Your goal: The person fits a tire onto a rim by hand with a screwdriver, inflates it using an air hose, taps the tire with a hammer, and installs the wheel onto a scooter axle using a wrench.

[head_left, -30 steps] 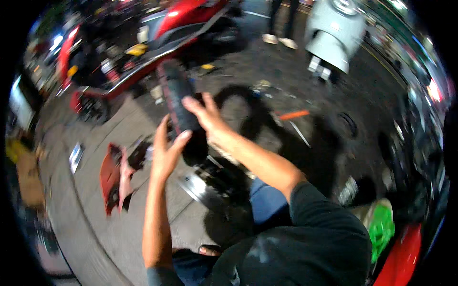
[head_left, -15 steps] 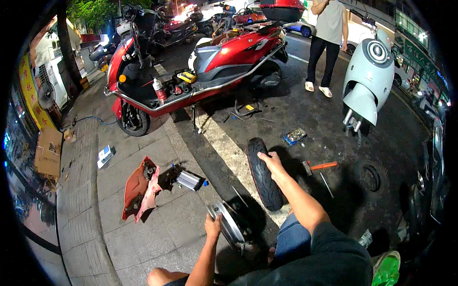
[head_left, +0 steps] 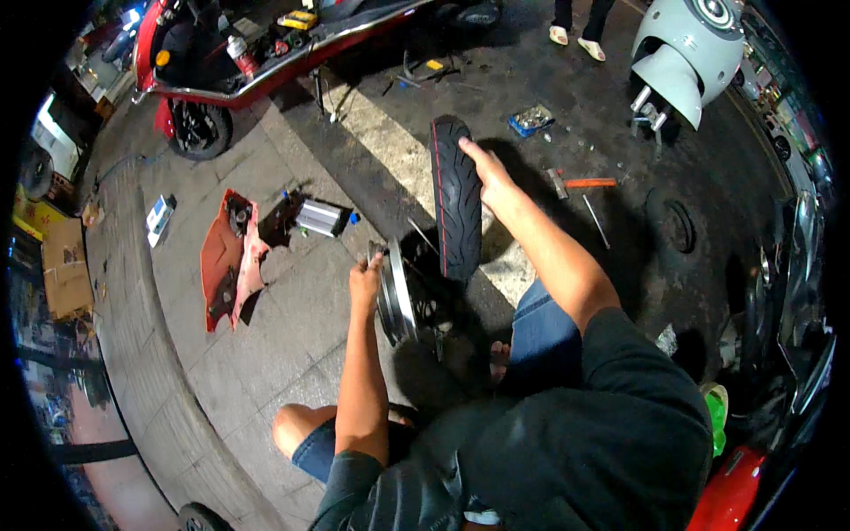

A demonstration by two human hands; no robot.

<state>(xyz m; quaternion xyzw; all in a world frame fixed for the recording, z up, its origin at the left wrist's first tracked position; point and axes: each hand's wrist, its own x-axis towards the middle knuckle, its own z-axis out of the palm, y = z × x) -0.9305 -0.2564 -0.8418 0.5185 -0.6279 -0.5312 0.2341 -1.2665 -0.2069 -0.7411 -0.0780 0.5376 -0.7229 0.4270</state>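
Tyre (head_left: 458, 203), black with a red line along its tread, stands nearly upright in the head view, gripped near its upper right side by the right hand (head_left: 487, 177); whether its lower end rests on the ground cannot be told. Just to its left, the left hand (head_left: 365, 279) is curled round the upper edge of a silver wheel rim (head_left: 403, 292), which stands on edge, apart from the tyre as far as shadow lets one see. The step in hand appears to be steadying both pieces side by side, one per hand. From here, any next move calls for a firm hold on each, as either could roll or topple if let go. A hammer (head_left: 589, 183) with an orange handle and a thin metal rod (head_left: 596, 221) lie on the ground to the right, untouched.
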